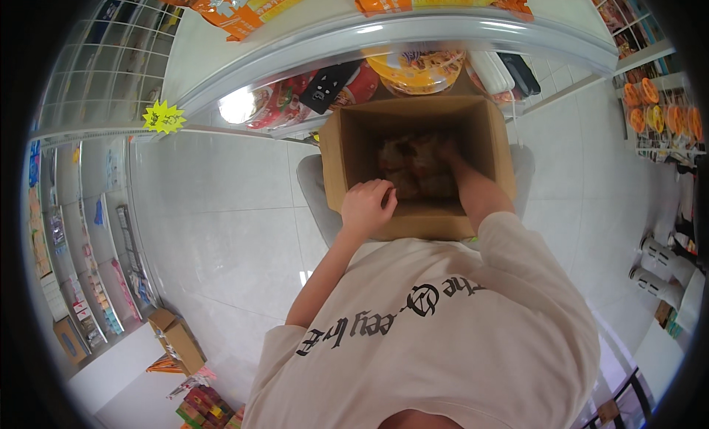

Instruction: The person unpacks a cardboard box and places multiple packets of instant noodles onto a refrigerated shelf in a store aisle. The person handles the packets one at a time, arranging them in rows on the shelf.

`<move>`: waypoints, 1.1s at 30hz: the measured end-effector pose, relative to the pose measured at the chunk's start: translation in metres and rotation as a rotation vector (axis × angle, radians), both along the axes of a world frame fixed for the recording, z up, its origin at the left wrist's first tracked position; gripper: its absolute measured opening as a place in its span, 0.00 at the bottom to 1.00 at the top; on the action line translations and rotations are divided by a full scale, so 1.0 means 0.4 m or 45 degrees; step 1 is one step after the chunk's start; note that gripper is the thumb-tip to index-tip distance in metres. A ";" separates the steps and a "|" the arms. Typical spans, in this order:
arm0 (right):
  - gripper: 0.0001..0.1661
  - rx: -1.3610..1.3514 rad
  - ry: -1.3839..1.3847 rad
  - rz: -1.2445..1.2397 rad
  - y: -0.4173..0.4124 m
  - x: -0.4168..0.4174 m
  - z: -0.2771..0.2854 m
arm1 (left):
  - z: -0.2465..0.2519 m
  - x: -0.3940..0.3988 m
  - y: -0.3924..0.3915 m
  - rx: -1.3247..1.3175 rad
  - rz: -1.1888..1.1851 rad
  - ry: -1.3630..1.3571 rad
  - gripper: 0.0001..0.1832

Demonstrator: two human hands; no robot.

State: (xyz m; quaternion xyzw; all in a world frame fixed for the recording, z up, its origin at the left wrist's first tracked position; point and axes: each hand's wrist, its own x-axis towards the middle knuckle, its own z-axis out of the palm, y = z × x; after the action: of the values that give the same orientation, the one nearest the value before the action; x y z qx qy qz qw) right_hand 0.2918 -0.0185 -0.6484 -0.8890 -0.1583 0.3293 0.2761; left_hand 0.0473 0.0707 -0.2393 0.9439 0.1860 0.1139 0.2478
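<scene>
An open cardboard box stands in front of me on a grey seat. Dim packets lie at its bottom, too dark to name. My right hand reaches down inside it, at the packets; its fingers are in shadow, so I cannot tell whether it grips one. Over the box's near left edge is my left hand, its fingers curled, with no object visible in it. Orange noodle packets lie on the white shelf beyond the box.
Under the shelf's clear edge are a yellow instant noodle bowl, red packages, a black phone-like item and a white case. Stocked shelves line the left. Another cardboard box stands at lower left. Orange packaged goods hang at right.
</scene>
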 end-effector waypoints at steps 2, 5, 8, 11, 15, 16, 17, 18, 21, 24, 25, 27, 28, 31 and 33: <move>0.49 0.147 0.173 0.021 0.006 -0.008 0.092 | 0.007 -0.022 -0.011 0.009 0.057 0.026 0.02; 0.48 0.063 0.093 -0.003 -0.006 -0.017 0.120 | 0.005 -0.008 -0.006 -0.015 0.016 -0.007 0.04; 0.45 0.122 0.252 -0.077 -0.004 -0.031 0.209 | 0.007 -0.010 -0.009 -0.031 0.033 -0.017 0.04; 0.40 0.040 0.385 -0.055 -0.005 -0.014 0.248 | 0.008 -0.004 -0.006 -0.006 0.006 -0.037 0.04; 0.37 -0.046 0.249 0.026 -0.023 -0.015 0.239 | 0.002 -0.005 -0.003 -0.014 -0.003 -0.011 0.03; 0.36 -0.065 0.200 0.051 -0.026 -0.016 0.235 | -0.001 -0.008 -0.003 -0.012 0.001 0.002 0.02; 0.35 -0.085 0.150 0.080 -0.027 -0.015 0.231 | -0.003 -0.010 -0.005 -0.011 0.009 0.014 0.02; 0.36 -0.073 0.128 0.149 -0.028 -0.017 0.226 | -0.004 -0.015 -0.007 -0.021 0.024 0.018 0.02; 0.36 0.064 0.148 0.289 -0.028 -0.010 0.169 | 0.001 -0.022 -0.018 -0.030 0.055 0.014 0.03; 0.38 0.290 0.212 0.240 -0.033 0.040 0.058 | 0.002 0.004 0.004 -0.022 -0.013 -0.011 0.05; 0.38 0.241 0.157 0.268 -0.026 0.028 0.065 | 0.000 -0.004 0.001 -0.031 0.001 0.004 0.05; 0.38 0.110 0.028 0.331 0.001 -0.008 0.107 | 0.002 -0.021 -0.006 -0.037 0.042 0.024 0.06; 0.38 0.070 0.002 0.381 0.011 -0.011 0.128 | 0.007 -0.026 -0.008 -0.039 0.049 0.020 0.06; 0.38 -0.047 -0.025 0.533 0.023 0.000 0.176 | 0.017 -0.020 -0.005 -0.020 0.041 -0.010 0.04; 0.37 -0.140 0.002 0.680 0.033 0.022 0.227 | 0.015 -0.013 -0.001 -0.019 0.008 -0.003 0.04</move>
State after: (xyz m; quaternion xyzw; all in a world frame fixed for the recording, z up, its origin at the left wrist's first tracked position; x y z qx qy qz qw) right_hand 0.3006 -0.0055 -0.5577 -0.8291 -0.3689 0.3994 0.1308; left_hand 0.0421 0.0703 -0.2334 0.9413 0.1895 0.1144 0.2547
